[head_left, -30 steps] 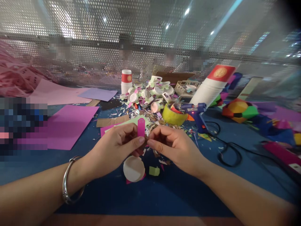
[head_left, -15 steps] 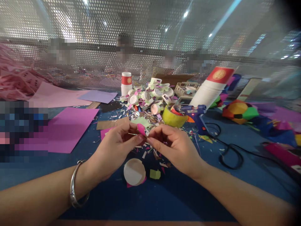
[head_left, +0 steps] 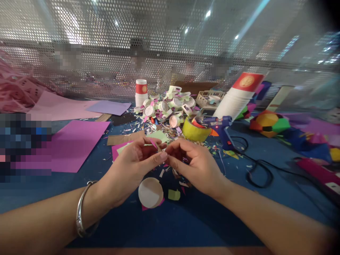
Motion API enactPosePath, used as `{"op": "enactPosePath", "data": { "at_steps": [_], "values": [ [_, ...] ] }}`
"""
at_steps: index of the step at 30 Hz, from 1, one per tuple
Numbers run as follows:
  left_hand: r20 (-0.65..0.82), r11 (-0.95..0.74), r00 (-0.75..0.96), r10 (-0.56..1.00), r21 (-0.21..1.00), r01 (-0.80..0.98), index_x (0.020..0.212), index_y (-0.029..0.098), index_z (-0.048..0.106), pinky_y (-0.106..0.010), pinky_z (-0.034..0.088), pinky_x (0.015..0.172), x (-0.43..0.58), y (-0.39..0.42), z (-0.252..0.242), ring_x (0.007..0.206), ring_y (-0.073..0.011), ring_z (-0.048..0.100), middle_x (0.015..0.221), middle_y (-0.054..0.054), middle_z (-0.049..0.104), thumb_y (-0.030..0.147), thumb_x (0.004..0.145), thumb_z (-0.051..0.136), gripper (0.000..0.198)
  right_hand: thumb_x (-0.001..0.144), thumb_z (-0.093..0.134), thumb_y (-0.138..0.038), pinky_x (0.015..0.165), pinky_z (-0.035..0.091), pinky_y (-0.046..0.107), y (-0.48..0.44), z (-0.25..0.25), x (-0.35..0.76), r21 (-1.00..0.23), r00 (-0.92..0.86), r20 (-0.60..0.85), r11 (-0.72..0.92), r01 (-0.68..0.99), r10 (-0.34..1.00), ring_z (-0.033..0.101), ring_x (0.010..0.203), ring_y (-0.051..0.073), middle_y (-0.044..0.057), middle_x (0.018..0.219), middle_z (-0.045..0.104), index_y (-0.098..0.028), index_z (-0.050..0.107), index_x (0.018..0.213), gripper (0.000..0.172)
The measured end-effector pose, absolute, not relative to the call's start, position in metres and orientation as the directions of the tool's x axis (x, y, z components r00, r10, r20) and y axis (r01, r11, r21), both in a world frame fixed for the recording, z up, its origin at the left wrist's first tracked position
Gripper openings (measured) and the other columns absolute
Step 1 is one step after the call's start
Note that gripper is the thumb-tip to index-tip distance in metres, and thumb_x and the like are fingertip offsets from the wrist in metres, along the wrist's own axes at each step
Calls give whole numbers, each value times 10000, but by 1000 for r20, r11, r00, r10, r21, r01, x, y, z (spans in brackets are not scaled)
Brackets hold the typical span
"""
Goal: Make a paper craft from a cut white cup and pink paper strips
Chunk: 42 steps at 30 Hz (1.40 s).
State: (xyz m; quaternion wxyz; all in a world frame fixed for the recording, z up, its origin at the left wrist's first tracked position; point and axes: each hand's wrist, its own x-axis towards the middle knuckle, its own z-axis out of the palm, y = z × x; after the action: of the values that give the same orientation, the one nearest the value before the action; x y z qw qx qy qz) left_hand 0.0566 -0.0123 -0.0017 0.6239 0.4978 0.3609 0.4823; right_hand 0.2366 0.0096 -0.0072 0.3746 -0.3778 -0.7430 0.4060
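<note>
Between my two hands is a small piece of pink paper (head_left: 153, 143), seen nearly edge-on. My left hand (head_left: 142, 156) pinches it with thumb and fingers. My right hand (head_left: 193, 163) has thumb and forefinger pressed together against my left thumb tip; how much of the paper they grip is hidden. Below them on the blue table lies a round white paper disc (head_left: 151, 193) with a pink scrap under it. Beside the disc sits a small green paper scrap (head_left: 174, 194). Paper clippings lie beneath both hands.
A blue glue gun (head_left: 221, 127) rests at a yellow bowl (head_left: 195, 131), its black cord (head_left: 262, 166) looping right. Behind are a heap of paper cup crafts (head_left: 170, 106), stacked cups (head_left: 235, 97) and a mesh screen (head_left: 106, 63). Magenta paper (head_left: 69, 148) lies left.
The pink paper has turned from showing its face to nearly edge-on. My left thumb has moved slightly right, up to the right fingertips.
</note>
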Motion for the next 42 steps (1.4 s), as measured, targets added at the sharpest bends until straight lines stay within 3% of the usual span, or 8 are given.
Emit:
{"op": "enactPosePath", "data": {
  "at_steps": [5, 10, 15, 19, 26, 33, 38, 42],
  "values": [
    [2, 34, 233, 973, 988, -148, 1061, 192, 607, -234, 486, 761, 50, -5, -10, 865, -120, 592, 1062, -29, 640, 308, 868, 706, 246, 897, 660, -321, 600, 462, 247, 11, 4, 251, -739, -343, 430, 544, 399, 835, 575, 667, 123, 1, 786, 648, -215, 645, 913, 108],
    [19, 10, 208, 978, 991, -137, 1047, 186, 627, -232, 478, 717, 45, 3, -11, 792, -111, 558, 942, -12, 621, 274, 854, 715, 229, 868, 679, -265, 642, 469, 272, 28, 18, 283, -574, -112, 660, 595, 563, 743, 602, 691, 138, 14, 799, 676, -212, 661, 896, 63],
    [31, -5, 208, 978, 992, -129, 1058, 182, 659, -264, 470, 735, 41, 4, -11, 767, -129, 572, 864, -12, 644, 258, 815, 747, 270, 801, 714, -213, 576, 422, 287, 58, 24, 318, -603, 205, 764, 563, 564, 612, 516, 575, 119, 30, 719, 632, -188, 664, 821, 59],
    [-7, 31, 179, 984, 991, -133, 1176, 206, 630, -249, 455, 690, 34, 3, -9, 748, -131, 595, 837, -7, 668, 251, 766, 799, 446, 731, 777, -230, 610, 441, 288, 73, 23, 334, -674, 277, 701, 485, 557, 657, 522, 598, 118, 26, 719, 616, -175, 667, 815, 149],
    [25, 2, 184, 983, 990, -142, 1179, 194, 632, -240, 459, 644, 28, 4, -3, 703, -127, 594, 779, -5, 658, 236, 755, 810, 462, 676, 820, -349, 602, 436, 278, 78, 18, 341, -689, 274, 485, 170, 705, 831, 528, 650, 129, 47, 846, 639, -164, 663, 994, 400],
    [86, -45, 244, 966, 985, -167, 1188, 199, 617, -228, 466, 636, 27, 5, -4, 696, -115, 584, 771, -4, 662, 231, 803, 778, 419, 684, 791, -340, 516, 414, 298, 77, 14, 336, -669, 136, 236, 59, 740, 962, 559, 536, 167, 49, 614, 659, -160, 706, 781, 222],
    [54, -26, 229, 972, 992, -121, 1178, 214, 633, -211, 483, 621, 26, 5, -5, 691, -106, 590, 807, 4, 671, 216, 774, 801, 437, 709, 759, -358, 485, 358, 317, 73, 17, 339, -576, 169, 274, 21, 817, 947, 487, 439, 151, 18, 481, 567, -164, 658, 641, 229],
    [53, -31, 223, 973, 994, -102, 1157, 227, 648, -205, 479, 611, 26, 7, -6, 683, -104, 594, 807, 5, 685, 233, 752, 819, 440, 696, 781, -395, 550, 397, 353, 71, 24, 344, -503, 218, 390, 9, 864, 895, 549, 507, 195, 56, 565, 626, -143, 714, 760, 268]
  ]
}}
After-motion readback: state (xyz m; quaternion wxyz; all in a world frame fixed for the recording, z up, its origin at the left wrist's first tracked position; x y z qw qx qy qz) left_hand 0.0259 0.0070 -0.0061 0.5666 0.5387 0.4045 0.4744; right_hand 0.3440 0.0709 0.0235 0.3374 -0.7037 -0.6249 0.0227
